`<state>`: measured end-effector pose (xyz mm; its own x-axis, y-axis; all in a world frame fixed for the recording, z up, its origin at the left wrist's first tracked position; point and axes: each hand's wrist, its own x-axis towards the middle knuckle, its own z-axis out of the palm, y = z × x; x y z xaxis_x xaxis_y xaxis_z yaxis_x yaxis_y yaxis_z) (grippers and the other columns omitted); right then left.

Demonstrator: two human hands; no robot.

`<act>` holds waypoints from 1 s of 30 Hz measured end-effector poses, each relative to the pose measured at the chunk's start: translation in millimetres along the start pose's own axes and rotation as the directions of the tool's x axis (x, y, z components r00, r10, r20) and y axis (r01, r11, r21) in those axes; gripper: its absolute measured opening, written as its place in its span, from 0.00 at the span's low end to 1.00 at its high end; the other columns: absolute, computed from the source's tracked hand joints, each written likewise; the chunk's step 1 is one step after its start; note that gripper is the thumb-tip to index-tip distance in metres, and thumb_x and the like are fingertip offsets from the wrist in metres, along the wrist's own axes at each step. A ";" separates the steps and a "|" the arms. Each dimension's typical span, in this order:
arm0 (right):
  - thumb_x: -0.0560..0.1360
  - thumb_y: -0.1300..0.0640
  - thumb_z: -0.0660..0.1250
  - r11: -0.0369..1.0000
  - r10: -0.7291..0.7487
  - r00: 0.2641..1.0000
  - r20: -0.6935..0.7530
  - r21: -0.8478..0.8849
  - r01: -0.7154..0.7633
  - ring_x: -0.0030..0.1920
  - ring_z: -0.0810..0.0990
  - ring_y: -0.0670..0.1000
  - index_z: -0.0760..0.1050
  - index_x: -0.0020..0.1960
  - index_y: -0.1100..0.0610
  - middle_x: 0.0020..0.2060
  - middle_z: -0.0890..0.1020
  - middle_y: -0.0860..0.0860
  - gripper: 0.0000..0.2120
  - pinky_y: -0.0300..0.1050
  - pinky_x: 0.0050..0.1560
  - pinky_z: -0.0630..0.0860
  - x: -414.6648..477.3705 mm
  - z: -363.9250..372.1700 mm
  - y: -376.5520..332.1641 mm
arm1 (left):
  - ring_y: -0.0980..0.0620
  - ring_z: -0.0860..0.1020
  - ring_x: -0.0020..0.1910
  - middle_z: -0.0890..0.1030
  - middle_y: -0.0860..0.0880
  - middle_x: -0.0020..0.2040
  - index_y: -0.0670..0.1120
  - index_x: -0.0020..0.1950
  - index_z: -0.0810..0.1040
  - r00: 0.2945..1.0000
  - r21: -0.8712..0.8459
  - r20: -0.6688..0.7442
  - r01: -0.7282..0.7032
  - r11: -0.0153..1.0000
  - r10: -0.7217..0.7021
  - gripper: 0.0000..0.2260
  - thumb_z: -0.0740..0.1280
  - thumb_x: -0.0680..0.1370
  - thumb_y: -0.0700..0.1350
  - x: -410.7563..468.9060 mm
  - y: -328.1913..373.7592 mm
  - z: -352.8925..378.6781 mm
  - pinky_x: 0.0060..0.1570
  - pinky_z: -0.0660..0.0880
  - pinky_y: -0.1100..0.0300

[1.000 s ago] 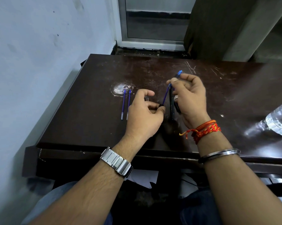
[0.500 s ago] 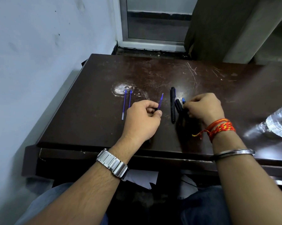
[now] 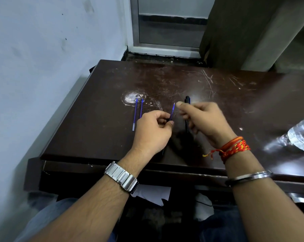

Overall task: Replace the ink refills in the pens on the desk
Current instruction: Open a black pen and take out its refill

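Note:
My left hand (image 3: 153, 131) is shut on a thin blue refill (image 3: 172, 111), which sticks up and away from its fingertips. A dark pen part seems to poke out under this hand, but I cannot make it out. My right hand (image 3: 207, 121) hovers just right of the refill's tip. Its thumb and forefinger are pinched together and nothing shows between them. A black pen (image 3: 187, 100) lies on the dark desk (image 3: 95, 119) under the right hand, mostly hidden by it. Two more blue refills (image 3: 135, 114) lie side by side to the left.
A clear plastic water bottle (image 3: 301, 135) lies at the desk's right edge. A pale wall runs close along the left side of the desk. White papers (image 3: 153, 193) show below the desk's front edge, near my knees.
My right hand set the pen parts down on the desk, then rose and moved left to the refill's tip. My left hand has kept hold of the blue refill.

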<state>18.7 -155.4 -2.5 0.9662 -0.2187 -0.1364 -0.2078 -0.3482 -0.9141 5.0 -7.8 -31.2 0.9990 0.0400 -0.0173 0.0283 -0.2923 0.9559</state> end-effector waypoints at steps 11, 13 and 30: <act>0.74 0.54 0.67 0.962 -0.076 0.972 -0.223 0.239 0.130 0.22 0.72 0.46 0.78 0.35 0.56 0.20 0.76 0.47 0.10 0.41 0.24 0.70 5.7 9.5 7.5 | 0.52 0.85 0.35 0.85 0.52 0.38 0.54 0.46 0.80 0.987 0.121 0.158 -0.043 0.992 0.023 0.07 0.72 0.73 0.41 -1.3 7.1 0.5 0.43 0.84 0.51; 0.75 0.55 0.66 0.920 -0.065 0.929 -0.365 0.339 0.198 0.23 0.75 0.45 0.77 0.37 0.56 0.23 0.78 0.46 0.09 0.40 0.24 0.72 9.6 -0.1 5.9 | 0.51 0.86 0.35 0.85 0.51 0.37 0.53 0.45 0.80 0.980 0.165 0.197 -0.012 0.986 -0.021 0.05 0.70 0.73 0.43 -3.8 8.5 -0.4 0.40 0.85 0.51; 0.76 0.60 0.67 0.975 0.011 0.991 -0.136 0.223 0.020 0.22 0.76 0.44 0.80 0.36 0.59 0.23 0.80 0.48 0.10 0.39 0.27 0.75 8.1 8.4 13.7 | 0.58 0.79 0.27 0.82 0.50 0.27 0.47 0.34 0.83 0.998 0.338 0.056 -0.002 0.941 -0.018 0.09 0.70 0.72 0.48 9.1 17.8 16.0 0.21 0.68 0.71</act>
<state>25.0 -154.2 -19.4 0.9343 -0.3442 -0.0930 -0.1493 -0.1407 -0.9787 15.1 -27.9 -18.9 0.9987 -0.0082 -0.0509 0.0359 -0.5981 0.8006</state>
